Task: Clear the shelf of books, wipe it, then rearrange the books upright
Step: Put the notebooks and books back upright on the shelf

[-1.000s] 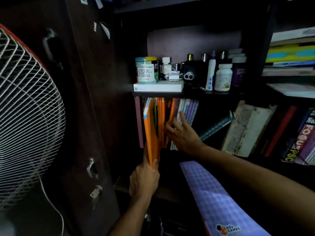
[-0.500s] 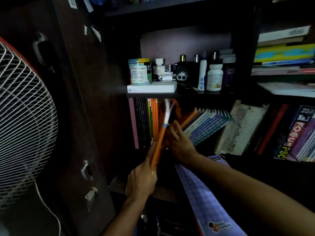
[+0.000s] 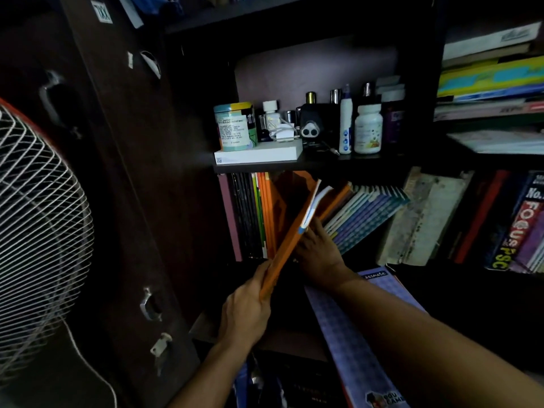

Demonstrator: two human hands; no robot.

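The left hand (image 3: 245, 309) grips the lower corner of a thin orange-covered book (image 3: 290, 234), which tilts rightward, its upper end inside the dark wooden shelf (image 3: 323, 166) and its lower end out in front. The right hand (image 3: 319, 251) reaches in just behind that book with fingers extended against a leaning row of blue-spined books (image 3: 365, 216). Upright dark and orange books (image 3: 254, 213) stand at the shelf's left end.

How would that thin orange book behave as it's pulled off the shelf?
The orange book looks thin and soft-covered, so probably light and bendy. The left hand grips only its bottom corner, so it may sag. Leaning books beside it might slump further.
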